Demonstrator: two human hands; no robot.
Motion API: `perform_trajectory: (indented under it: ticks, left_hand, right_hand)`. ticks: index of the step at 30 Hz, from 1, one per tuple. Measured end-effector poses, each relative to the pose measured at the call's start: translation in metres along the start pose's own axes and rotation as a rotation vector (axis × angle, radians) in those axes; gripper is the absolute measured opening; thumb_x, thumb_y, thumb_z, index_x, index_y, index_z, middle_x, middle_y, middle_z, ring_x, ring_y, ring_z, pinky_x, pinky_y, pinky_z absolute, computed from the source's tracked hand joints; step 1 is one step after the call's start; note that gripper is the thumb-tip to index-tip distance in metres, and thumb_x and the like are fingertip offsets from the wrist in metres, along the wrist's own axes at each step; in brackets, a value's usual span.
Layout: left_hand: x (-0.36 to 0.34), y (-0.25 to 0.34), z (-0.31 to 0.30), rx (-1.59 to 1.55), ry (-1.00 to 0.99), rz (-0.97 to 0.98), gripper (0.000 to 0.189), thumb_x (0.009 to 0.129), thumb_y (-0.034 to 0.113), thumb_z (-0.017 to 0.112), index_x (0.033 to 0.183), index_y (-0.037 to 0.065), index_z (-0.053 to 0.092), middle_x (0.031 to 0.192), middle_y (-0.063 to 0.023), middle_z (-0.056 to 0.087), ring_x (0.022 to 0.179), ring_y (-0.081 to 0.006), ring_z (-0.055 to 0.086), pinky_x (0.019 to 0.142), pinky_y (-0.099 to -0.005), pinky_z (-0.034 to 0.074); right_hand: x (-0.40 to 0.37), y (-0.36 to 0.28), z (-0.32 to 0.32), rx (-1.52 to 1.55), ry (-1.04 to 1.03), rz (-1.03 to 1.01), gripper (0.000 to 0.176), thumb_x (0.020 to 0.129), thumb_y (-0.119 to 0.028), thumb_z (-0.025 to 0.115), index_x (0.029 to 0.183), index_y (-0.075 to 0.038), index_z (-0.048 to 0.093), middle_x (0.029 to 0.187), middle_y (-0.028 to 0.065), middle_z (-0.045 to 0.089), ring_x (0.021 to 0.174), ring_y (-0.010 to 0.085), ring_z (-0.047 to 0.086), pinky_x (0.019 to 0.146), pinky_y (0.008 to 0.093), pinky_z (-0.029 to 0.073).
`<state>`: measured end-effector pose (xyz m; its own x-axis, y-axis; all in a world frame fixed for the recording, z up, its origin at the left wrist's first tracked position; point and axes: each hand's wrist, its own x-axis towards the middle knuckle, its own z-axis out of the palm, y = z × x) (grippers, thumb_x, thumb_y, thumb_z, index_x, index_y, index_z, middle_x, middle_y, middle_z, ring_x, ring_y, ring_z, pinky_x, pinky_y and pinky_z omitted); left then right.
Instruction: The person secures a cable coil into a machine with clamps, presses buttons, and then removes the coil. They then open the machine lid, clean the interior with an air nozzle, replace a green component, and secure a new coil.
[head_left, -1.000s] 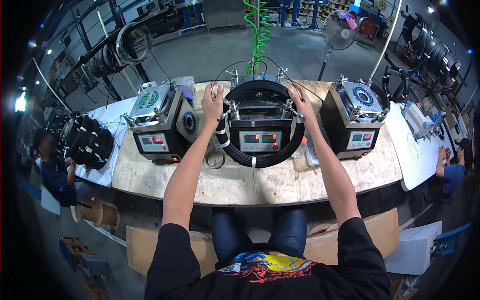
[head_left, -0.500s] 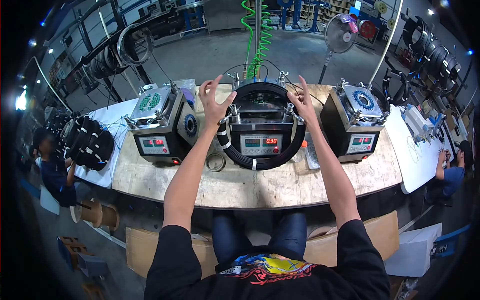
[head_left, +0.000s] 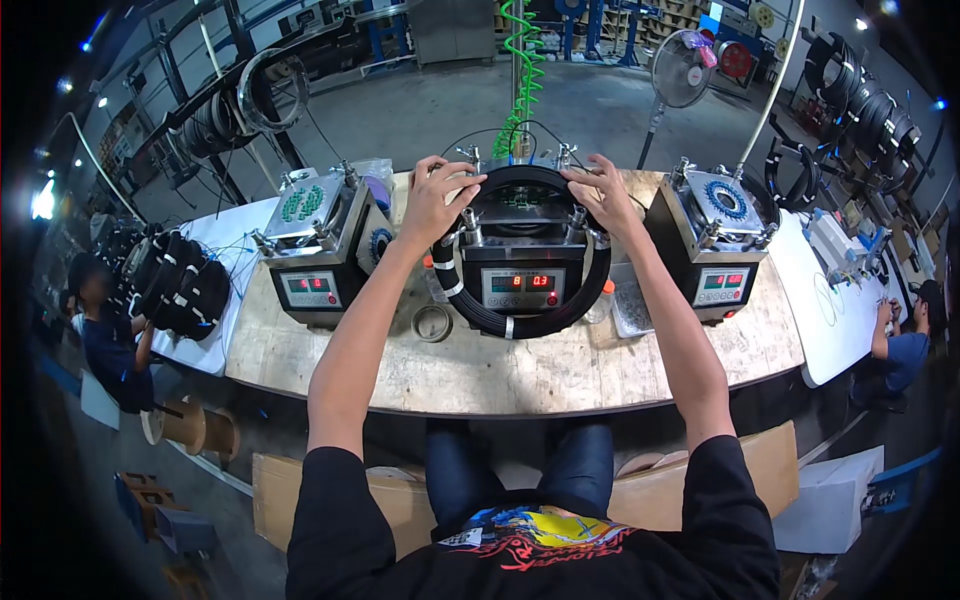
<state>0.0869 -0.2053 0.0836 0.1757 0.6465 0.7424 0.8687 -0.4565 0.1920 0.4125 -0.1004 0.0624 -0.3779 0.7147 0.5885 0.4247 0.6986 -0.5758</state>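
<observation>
Both hands clasp the far arc of the cable coil (head_left: 545, 322), left hand (head_left: 432, 200) leftward, right hand (head_left: 603, 195) rightward, equally near

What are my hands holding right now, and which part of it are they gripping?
Both grip the black cable coil looped around the middle machine: left hand on its upper-left arc, right hand on its upper-right arc, fingers curled over the top.

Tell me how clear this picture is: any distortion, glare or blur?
Head view: strong fisheye, so the bench edge bows and the corners go black; left hand and right hand on the coil are sharp; lamp glare at far left; the red digits look slightly fuzzy.
</observation>
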Motion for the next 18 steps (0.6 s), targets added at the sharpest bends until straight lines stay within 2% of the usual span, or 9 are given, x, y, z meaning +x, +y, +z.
perform_trajectory:
  ticks: [4, 7, 8, 11, 12, 18]
  left_hand:
    - [0.007, 0.024, -0.012, 0.060, -0.063, -0.098, 0.024, 0.093, 0.030, 0.077, 0.111, 0.016, 0.082, 0.116, 0.0017, 0.075, 0.119, -0.0252, 0.052, 0.104, -0.0421, 0.041]
    - [0.012, 0.023, 0.007, -0.094, -0.012, -0.180, 0.025, 0.089, 0.028, 0.080, 0.105, 0.008, 0.078, 0.113, -0.0042, 0.074, 0.110, -0.0281, 0.056, 0.098, -0.0419, 0.045]
    - [0.014, 0.022, 0.015, -0.117, 0.022, -0.157, 0.025, 0.089, 0.023, 0.080, 0.102, 0.004, 0.071, 0.108, -0.0097, 0.071, 0.105, -0.0318, 0.057, 0.096, -0.0428, 0.046]
    - [0.009, 0.025, 0.031, -0.211, 0.088, -0.247, 0.025, 0.090, 0.020, 0.077, 0.104, 0.003, 0.066, 0.107, -0.0126, 0.067, 0.105, -0.0338, 0.057, 0.096, -0.0444, 0.046]
    - [0.010, 0.024, 0.032, -0.187, 0.079, -0.249, 0.024, 0.089, 0.020, 0.076, 0.102, 0.004, 0.063, 0.107, -0.0112, 0.066, 0.105, -0.0362, 0.058, 0.097, -0.0465, 0.046]
    - [0.008, 0.025, 0.028, -0.183, 0.111, -0.196, 0.021, 0.090, 0.018, 0.074, 0.102, 0.002, 0.065, 0.106, -0.0123, 0.067, 0.103, -0.0367, 0.060, 0.096, -0.0466, 0.047]
  right_hand:
    - [0.005, -0.018, 0.004, -0.135, 0.044, 0.015, 0.040, 0.089, -0.044, 0.081, 0.120, -0.020, 0.081, 0.152, 0.0233, 0.051, 0.138, 0.0416, 0.049, 0.113, 0.0509, 0.043]
    - [0.007, -0.030, 0.006, -0.189, 0.074, 0.053, 0.041, 0.086, -0.044, 0.083, 0.116, -0.017, 0.082, 0.151, 0.0189, 0.052, 0.137, 0.0401, 0.051, 0.111, 0.0517, 0.044]
    - [0.006, -0.035, 0.006, -0.213, 0.084, 0.062, 0.039, 0.086, -0.042, 0.083, 0.115, -0.016, 0.081, 0.150, 0.0174, 0.053, 0.137, 0.0395, 0.051, 0.111, 0.0520, 0.044]
    - [0.003, -0.040, 0.020, -0.258, 0.142, 0.066, 0.036, 0.086, -0.037, 0.083, 0.113, -0.013, 0.079, 0.146, 0.0153, 0.055, 0.135, 0.0383, 0.052, 0.108, 0.0526, 0.044]
    - [0.002, -0.042, 0.025, -0.268, 0.168, 0.064, 0.036, 0.086, -0.035, 0.083, 0.113, -0.013, 0.078, 0.145, 0.0150, 0.056, 0.135, 0.0379, 0.052, 0.107, 0.0527, 0.044]
    - [-0.006, -0.042, 0.033, -0.245, 0.281, -0.011, 0.034, 0.088, -0.032, 0.080, 0.114, -0.011, 0.075, 0.141, 0.0156, 0.057, 0.131, 0.0372, 0.054, 0.105, 0.0523, 0.044]
